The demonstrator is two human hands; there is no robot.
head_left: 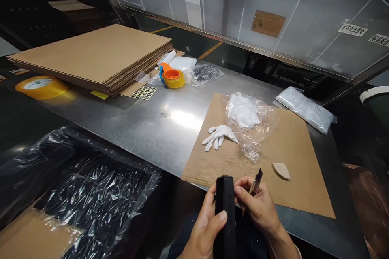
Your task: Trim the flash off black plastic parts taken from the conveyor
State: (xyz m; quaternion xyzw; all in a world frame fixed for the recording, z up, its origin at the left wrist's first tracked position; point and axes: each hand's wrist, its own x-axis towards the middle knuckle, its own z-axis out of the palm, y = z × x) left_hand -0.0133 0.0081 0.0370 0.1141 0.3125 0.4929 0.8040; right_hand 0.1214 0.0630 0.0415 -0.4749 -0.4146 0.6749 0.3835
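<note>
The left hand was closed around a long black box-shaped object, which stood almost upright at the near edge of the metal table, with the thumb pressed on its face. The right hand was just beside it, on the right; it gripped a slim cutter knife with a dark blade, and this blade pointed up and away. Whether the right fingertips touched the black object, I cannot tell.

Beyond the hands, a flat brown cardboard sheet lay on the table. On it there were a white fabric glove, a crumpled clear plastic bag with white material inside and, to the right, a small beige fan-shaped piece. A clear packet of white contents lay at the far right corner of the sheet.

At the far left was a stack of brown cardboard. An orange tape dispenser with yellow tape stood just to its right, and a wide yellow tape roll lay at its near left side.
</note>
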